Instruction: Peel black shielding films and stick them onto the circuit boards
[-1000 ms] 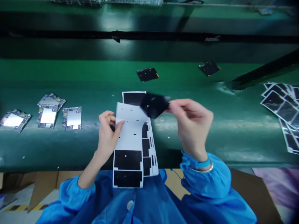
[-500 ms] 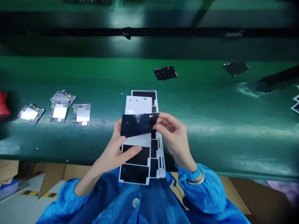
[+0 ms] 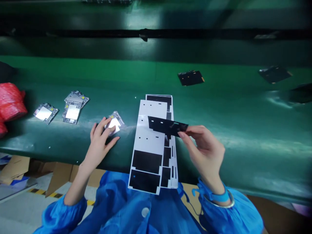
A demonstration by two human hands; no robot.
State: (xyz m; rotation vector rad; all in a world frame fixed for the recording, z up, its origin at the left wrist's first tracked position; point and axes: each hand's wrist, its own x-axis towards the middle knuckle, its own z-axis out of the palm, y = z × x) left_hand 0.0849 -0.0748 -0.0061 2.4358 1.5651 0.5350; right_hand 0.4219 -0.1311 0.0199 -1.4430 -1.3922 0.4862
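My right hand (image 3: 207,149) pinches a thin black adhesive sticker (image 3: 168,126) by its right end. The sticker has small cut-outs and is held tilted above a white backing sheet (image 3: 151,143). Two black stickers remain on the lower part of that sheet, while its upper part is bare white with small dark marks. To the left, my left hand (image 3: 101,141) has its fingers around a circuit board (image 3: 115,123) with a silver shield plate. This board is blurred, and the fingers cover its left side.
More circuit boards (image 3: 72,112) lie on the green table at left, one pair overlapping. A red plastic-wrapped bundle (image 3: 12,100) sits at the left edge. Farther back are two black-covered boards (image 3: 190,78). Further sticker sheets (image 3: 173,156) lie under the top one.
My left hand has left the sticker and moved left onto a circuit board, which has shifted right and turned. My right hand has carried the sticker slightly right. The view has shifted left.
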